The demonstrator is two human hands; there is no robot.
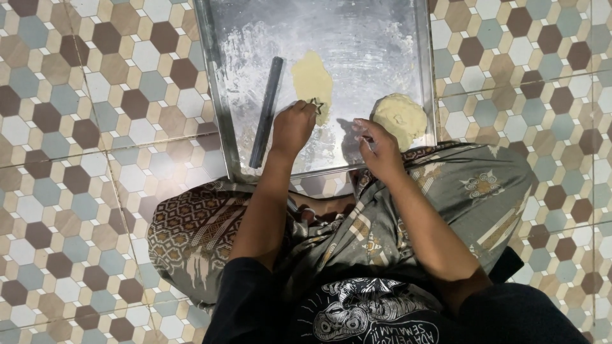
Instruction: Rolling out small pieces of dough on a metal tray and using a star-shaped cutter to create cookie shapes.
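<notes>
My left hand (292,126) grips a small star-shaped metal cutter (316,104) and presses it onto the near end of a flattened yellow dough sheet (312,79) on a floured metal tray (357,38). My right hand (376,145) rests at the tray's near edge with fingers curled around a small object that I cannot make out. A lump of yellow dough (400,118) lies just right of that hand. A dark rolling pin (266,111) lies on the tray to the left of my left hand.
The tray sits on a floor of hexagonal tiles (95,127) in brown, beige and blue-grey. My crossed legs in patterned cloth (446,191) lie right against the tray's near edge.
</notes>
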